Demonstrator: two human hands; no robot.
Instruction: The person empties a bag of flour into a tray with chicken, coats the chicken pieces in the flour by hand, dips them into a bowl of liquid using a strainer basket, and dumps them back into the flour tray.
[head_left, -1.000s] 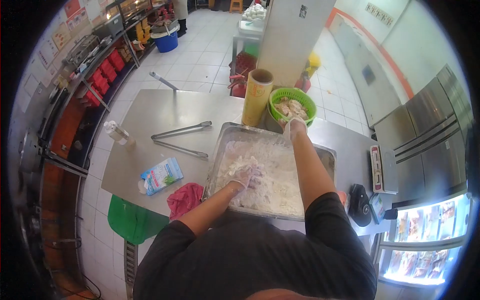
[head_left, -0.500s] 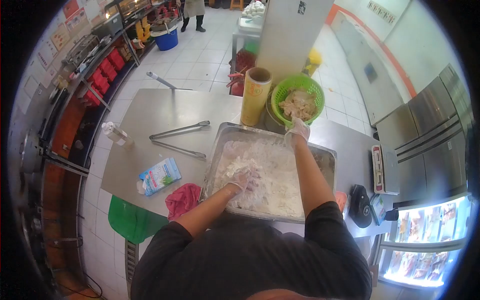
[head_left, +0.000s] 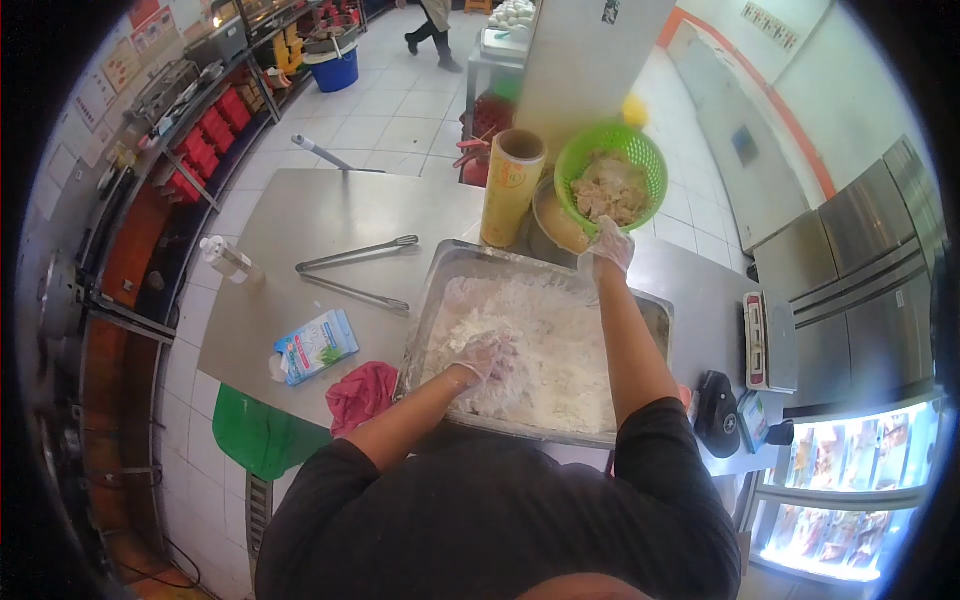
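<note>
Swung forward and right, exposing more of a metal pot [head_left: 540,236], a green basket [head_left: 656,188] of pale pieces [head_left: 610,190] sits just beyond the right hand [head_left: 610,250], its grip closed on the near rim. White powder [head_left: 560,340] partly hides the left hand [head_left: 488,362]; its grip cannot be told.

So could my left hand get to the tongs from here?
Probably: your left hand is in the tray of white powder, and beyond the rim nothing seems to block the tongs.
</note>
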